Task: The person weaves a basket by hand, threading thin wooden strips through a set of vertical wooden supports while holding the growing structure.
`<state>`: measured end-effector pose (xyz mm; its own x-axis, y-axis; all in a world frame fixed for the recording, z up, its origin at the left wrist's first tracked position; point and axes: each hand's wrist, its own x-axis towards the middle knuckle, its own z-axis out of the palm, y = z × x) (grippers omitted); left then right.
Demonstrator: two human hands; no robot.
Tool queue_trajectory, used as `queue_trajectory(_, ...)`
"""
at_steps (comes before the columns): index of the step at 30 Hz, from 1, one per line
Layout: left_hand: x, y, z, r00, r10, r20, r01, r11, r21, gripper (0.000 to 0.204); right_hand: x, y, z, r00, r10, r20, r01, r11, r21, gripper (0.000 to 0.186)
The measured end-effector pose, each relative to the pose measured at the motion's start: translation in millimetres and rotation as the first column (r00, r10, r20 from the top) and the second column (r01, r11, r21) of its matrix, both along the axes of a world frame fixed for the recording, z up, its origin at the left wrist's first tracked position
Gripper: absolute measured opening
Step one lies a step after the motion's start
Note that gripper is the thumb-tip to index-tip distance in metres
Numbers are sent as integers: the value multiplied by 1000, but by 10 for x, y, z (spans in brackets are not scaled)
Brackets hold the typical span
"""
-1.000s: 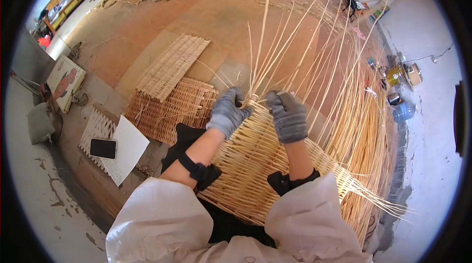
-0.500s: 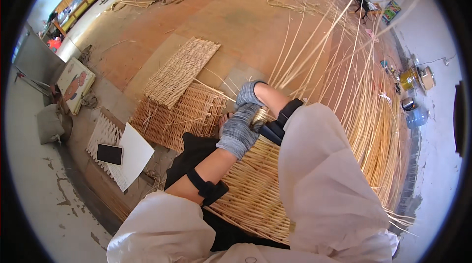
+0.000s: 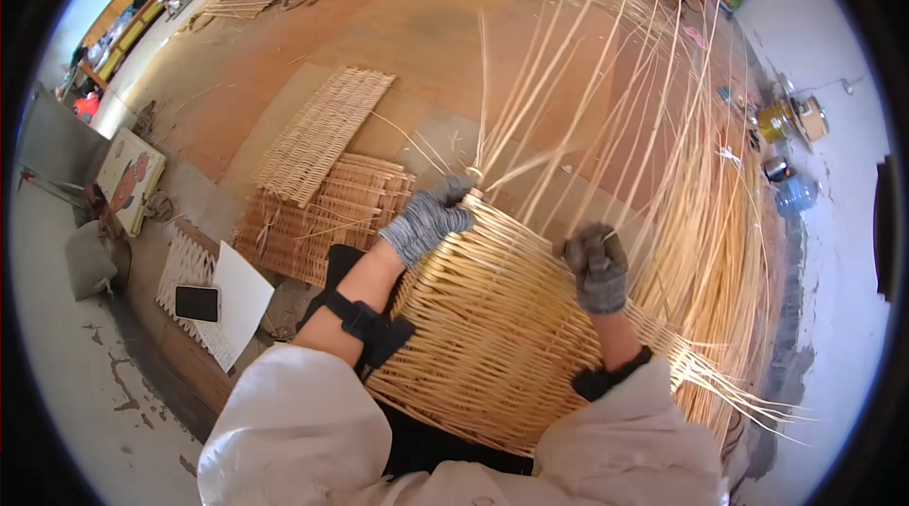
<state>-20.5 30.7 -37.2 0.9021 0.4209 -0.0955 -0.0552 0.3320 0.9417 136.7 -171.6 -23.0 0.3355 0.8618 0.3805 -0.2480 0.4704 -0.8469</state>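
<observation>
A half-woven wicker panel (image 3: 492, 317) lies across my lap, with long loose rods (image 3: 559, 80) fanning up and away from its far edge. My left hand (image 3: 436, 217), in a grey knitted glove, is closed on the panel's far left corner. Over the panel's right side, my right hand (image 3: 597, 269) in the same kind of glove is curled closed. Whatever its fingers hold, if anything, is hidden. Black straps circle both forearms.
Finished woven panels (image 3: 327, 132) lie stacked on the floor at left. Nearby are a phone (image 3: 197, 303) on a white sheet and a picture-covered board (image 3: 131, 179). A thick bundle of rods (image 3: 729, 269) spreads along the right, beside a blue water bottle (image 3: 795, 195) near the wall.
My hands were together at the panel's far edge and are now apart. The right has moved right and nearer; the left has shifted slightly left. More of the panel shows.
</observation>
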Motion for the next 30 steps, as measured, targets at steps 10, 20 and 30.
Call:
queue_trajectory(10,513,-1028,753,700,311,-642,646,105,756,58,684,241,-202,414,-188,891,718,669,-192,19)
queue_trajectory(20,816,-1393,416,869,7,-496,496,-6,869,58,677,-1440,-303,584,-811,-25,632,474,-613,28)
queue_trajectory(30,782,-1346,420,747,103,-657,665,-124,737,66,693,-862,183,689,-713,-134,197,362,-911,23)
